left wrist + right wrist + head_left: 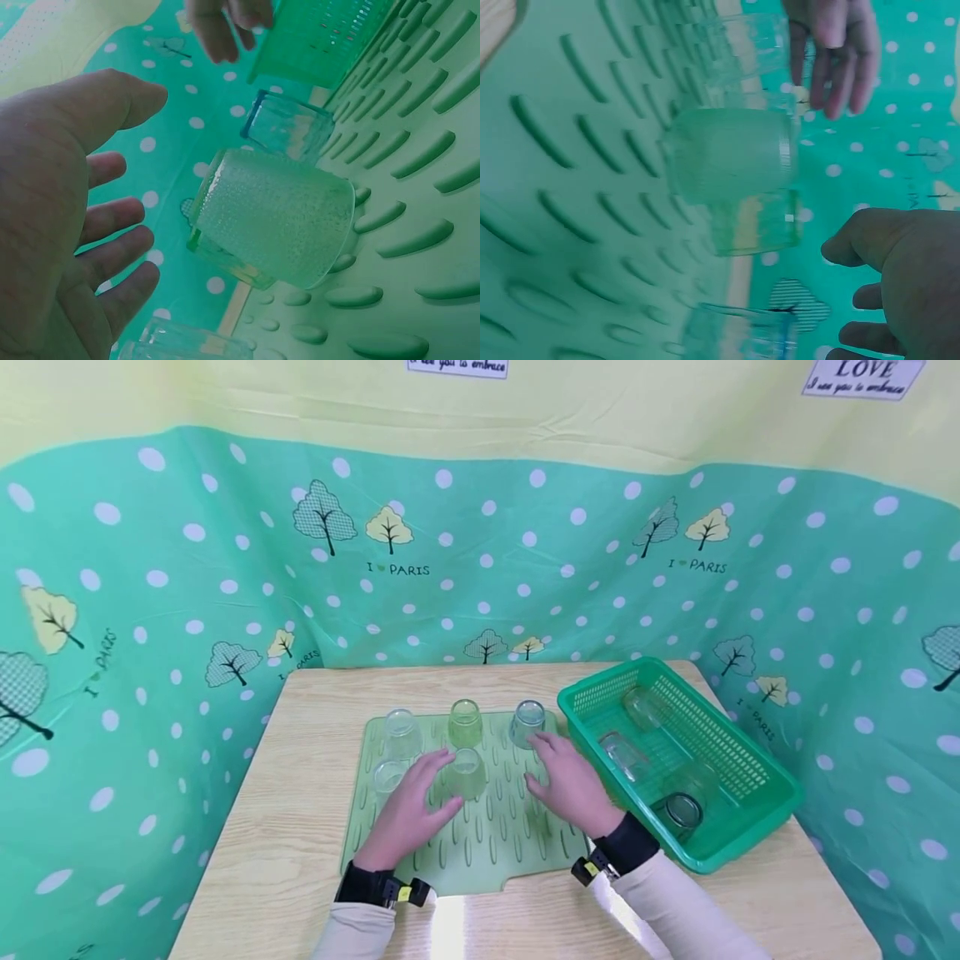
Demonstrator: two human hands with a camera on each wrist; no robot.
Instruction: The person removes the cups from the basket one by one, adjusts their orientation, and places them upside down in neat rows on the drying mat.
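Five glasses stand upside down on a green ribbed mat (495, 843). My left hand (414, 806) lies open over the mat, its fingers spread beside the front green glass (467, 772) and holding nothing. In the left wrist view that frosted green glass (277, 217) is just off my open left hand (67, 225). My right hand (572, 781) is open too, fingertips near the blue-grey glass (527, 724). The right wrist view shows my right hand (911, 281) apart from the green glass (727, 154).
A green plastic basket (750, 760) at the right of the wooden table (285, 843) holds several clear glasses, one a jar (681, 812) near its front. A green glass (465, 722) and two clear glasses (401, 732) also stand on the mat. Green dotted cloth walls the table in.
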